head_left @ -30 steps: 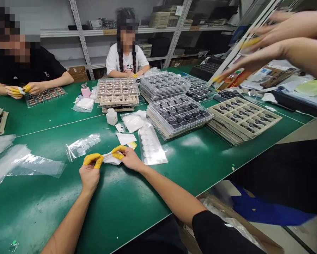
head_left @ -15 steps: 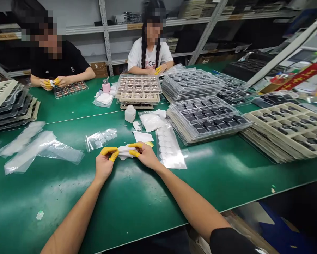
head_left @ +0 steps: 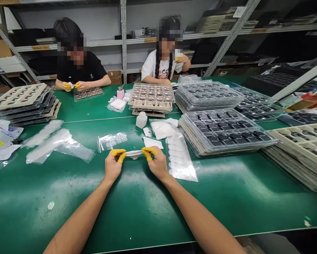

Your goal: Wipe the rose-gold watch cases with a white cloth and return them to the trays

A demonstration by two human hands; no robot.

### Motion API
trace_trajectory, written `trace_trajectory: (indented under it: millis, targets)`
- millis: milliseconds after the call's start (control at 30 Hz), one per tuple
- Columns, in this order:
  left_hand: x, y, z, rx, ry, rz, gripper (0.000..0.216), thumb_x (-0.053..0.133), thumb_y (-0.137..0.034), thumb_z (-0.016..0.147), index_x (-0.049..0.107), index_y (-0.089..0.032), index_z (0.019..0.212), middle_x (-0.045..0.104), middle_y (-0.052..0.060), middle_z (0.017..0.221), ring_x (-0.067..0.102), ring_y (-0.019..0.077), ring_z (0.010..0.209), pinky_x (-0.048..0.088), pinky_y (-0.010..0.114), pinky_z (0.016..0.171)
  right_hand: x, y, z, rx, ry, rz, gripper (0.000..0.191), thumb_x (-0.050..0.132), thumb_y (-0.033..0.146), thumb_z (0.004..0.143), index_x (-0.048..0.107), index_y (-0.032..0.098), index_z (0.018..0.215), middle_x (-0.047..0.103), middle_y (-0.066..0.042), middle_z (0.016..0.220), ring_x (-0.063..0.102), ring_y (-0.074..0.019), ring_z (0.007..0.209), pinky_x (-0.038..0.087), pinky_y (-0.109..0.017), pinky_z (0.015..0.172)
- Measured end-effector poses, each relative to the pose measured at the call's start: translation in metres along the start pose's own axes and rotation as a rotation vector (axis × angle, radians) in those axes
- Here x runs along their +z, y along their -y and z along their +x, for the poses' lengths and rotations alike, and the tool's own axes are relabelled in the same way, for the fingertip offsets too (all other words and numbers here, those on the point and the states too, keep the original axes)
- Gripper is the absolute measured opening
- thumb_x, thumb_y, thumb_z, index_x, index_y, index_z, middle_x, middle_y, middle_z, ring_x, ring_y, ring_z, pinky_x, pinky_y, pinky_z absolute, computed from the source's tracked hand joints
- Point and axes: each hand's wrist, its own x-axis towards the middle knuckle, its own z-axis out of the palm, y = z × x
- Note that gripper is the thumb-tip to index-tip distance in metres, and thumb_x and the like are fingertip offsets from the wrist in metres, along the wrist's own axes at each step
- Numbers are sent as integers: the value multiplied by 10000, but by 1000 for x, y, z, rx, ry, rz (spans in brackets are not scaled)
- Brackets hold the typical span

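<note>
A folded white cloth (head_left: 134,154) is stretched between my two hands, above the green table (head_left: 137,208). My left hand (head_left: 114,165) pinches its left end with thumb and fingers in yellow finger cots. At the other end, my right hand (head_left: 156,163) grips the cloth the same way, its fingertips also in yellow cots. Just beyond the hands lie a clear sheet of round stickers (head_left: 113,140) and a piece of white paper (head_left: 153,143). A longer strip of round white stickers (head_left: 181,157) rests to the right of my right hand.
Stacked trays of black parts (head_left: 227,130) stand at the right, with beige trays (head_left: 306,141) beyond. A white bottle (head_left: 141,120) and pink bottle (head_left: 120,92) stand mid-table. Plastic strips (head_left: 59,144) lie left. Two co-workers sit opposite, one in a black shirt (head_left: 84,70).
My hands have moved apart, pulling the cloth into a taut, narrow band. The view has swung left. The co-worker in white has raised one hand.
</note>
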Motion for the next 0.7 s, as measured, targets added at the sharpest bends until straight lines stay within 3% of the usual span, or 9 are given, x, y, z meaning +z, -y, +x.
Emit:
trace_trajectory:
  millis: [267, 467, 600, 700]
  targets:
    - [0, 5, 1, 23, 10, 37, 189, 749, -333, 817, 779, -223, 968, 703, 61, 992, 686, 185, 883, 551, 339, 861, 4, -7, 0, -18, -32, -2, 206, 564, 377, 971, 729, 253, 980, 659, -57, 864, 569, -213, 841, 443, -377, 795]
    - [-6, 10, 5, 44, -27, 124, 170, 696, -237, 828, 783, -226, 973, 681, 64, 1013, 654, 181, 854, 531, 341, 834, 10, -19, 2, 29, -35, -26, 237, 520, 334, 962, 723, 226, 1021, 638, -68, 898, 550, -218, 873, 437, -386, 841]
    - [-6, 2, 4, 97, -35, 187, 248, 666, -167, 818, 774, -238, 1030, 659, 78, 1101, 636, 215, 961, 521, 373, 878, 17, -17, 3, 112, -151, -37, 274, 522, 332, 933, 721, 214, 1080, 629, -106, 1037, 512, -255, 1008, 411, -451, 960]
    - [15, -18, 4, 242, -44, 257, 280, 639, -114, 826, 762, -223, 1053, 652, 107, 1147, 599, 262, 1123, 499, 405, 949, 25, -4, 8, 164, -277, 28, 328, 462, 383, 968, 697, 204, 1111, 619, -118, 1081, 539, -253, 1061, 432, -439, 986]
